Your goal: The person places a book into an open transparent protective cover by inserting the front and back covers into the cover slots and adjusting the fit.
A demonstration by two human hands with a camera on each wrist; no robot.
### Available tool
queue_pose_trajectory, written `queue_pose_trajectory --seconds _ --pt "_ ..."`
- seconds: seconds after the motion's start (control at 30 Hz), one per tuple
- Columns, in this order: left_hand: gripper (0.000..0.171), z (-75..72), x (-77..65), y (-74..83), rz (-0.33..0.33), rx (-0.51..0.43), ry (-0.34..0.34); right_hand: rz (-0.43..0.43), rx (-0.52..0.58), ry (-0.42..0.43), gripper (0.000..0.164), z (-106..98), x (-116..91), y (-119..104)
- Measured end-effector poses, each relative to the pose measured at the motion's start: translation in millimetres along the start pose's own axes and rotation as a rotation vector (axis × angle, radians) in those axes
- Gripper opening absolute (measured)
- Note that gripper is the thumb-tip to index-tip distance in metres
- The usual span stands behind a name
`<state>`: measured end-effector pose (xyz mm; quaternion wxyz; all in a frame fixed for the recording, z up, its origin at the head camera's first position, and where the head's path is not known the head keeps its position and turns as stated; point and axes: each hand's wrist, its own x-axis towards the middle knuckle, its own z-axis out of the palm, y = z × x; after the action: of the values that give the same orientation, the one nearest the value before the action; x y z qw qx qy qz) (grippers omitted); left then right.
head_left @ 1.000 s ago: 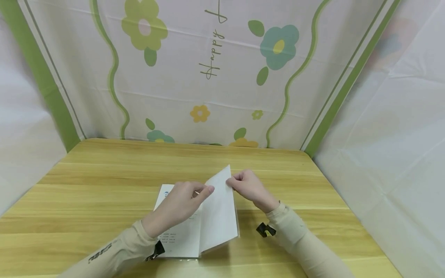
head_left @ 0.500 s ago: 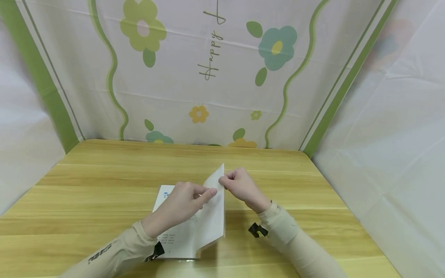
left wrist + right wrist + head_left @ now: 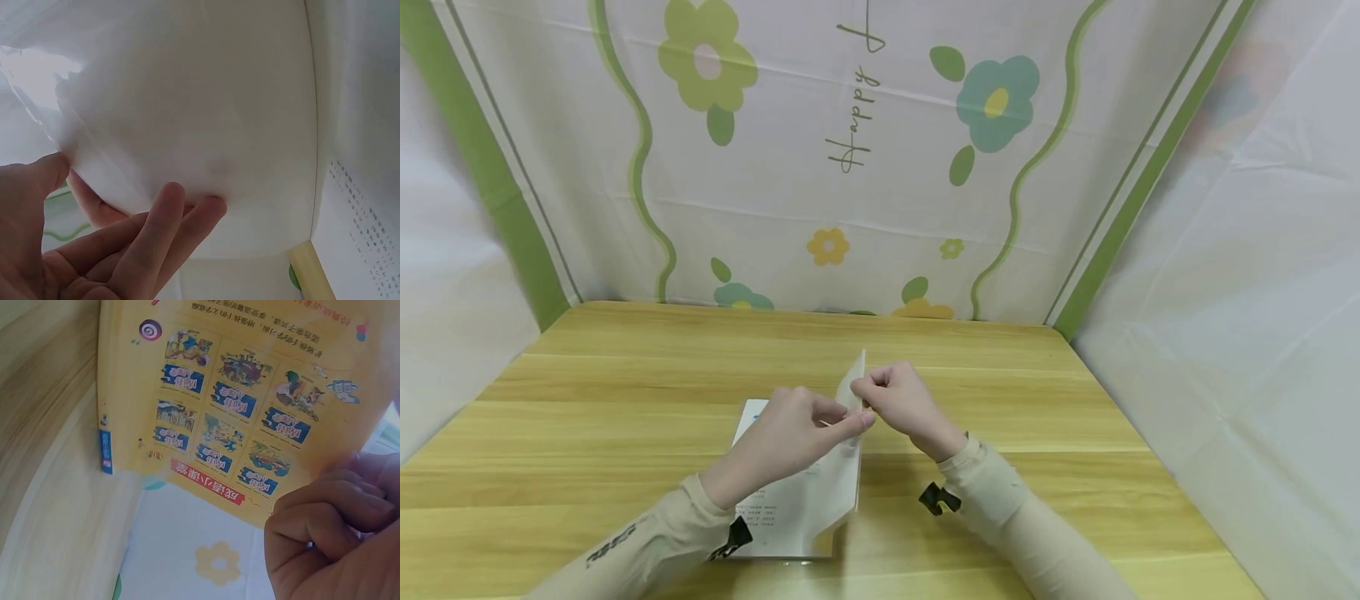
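Observation:
A book [image 3: 790, 521] lies on the table, its printed page up and its back cover raised on the right side. The cover's outer face [image 3: 228, 434] is yellow with small pictures, blue labels and a red banner. Along the white inner face [image 3: 250, 137], the left wrist view shows glossy clear film near the edge. My right hand [image 3: 904, 404] pinches the raised cover near its far corner, fingers curled. My left hand [image 3: 782, 437] reaches over the page. Its fingertips [image 3: 209, 206] touch the inner face, with the thumb at the cover's outer edge.
The wooden table [image 3: 587, 400] carries the book near its front edge. A white cloth backdrop [image 3: 887, 192] with printed flowers rises behind it. White sheets stand on both sides. Black buckles [image 3: 940, 499] hang at the sleeves.
The raised cover has swung from right to left, now nearly edge-on in the head view. My right hand moved left with it; my left hand stayed nearly in place.

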<state>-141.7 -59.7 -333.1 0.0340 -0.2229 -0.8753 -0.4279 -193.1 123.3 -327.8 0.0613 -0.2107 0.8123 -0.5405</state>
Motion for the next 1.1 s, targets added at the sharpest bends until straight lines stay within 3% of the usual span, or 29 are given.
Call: queue_pose_trajectory --seconds 0.33,0.57,0.9,1.1 --pt "0.022 -10.8 -0.5 1.1 -0.012 -0.002 -0.004 0.043 0.107 -0.073 0.047 3 -1 -1" --pt "0.029 -17.8 -3.3 7.4 -0.051 -0.016 -0.052 0.056 0.126 -0.13 0.046 3 -1 1" --pt "0.04 -28.8 -11.5 7.6 -0.12 0.018 -0.062 0.079 0.133 -0.184 0.043 2 -8 2" --pt "0.039 -35.5 -15.8 3.9 -0.205 0.017 -0.086 0.116 0.145 -0.242 0.026 0 -13 2"
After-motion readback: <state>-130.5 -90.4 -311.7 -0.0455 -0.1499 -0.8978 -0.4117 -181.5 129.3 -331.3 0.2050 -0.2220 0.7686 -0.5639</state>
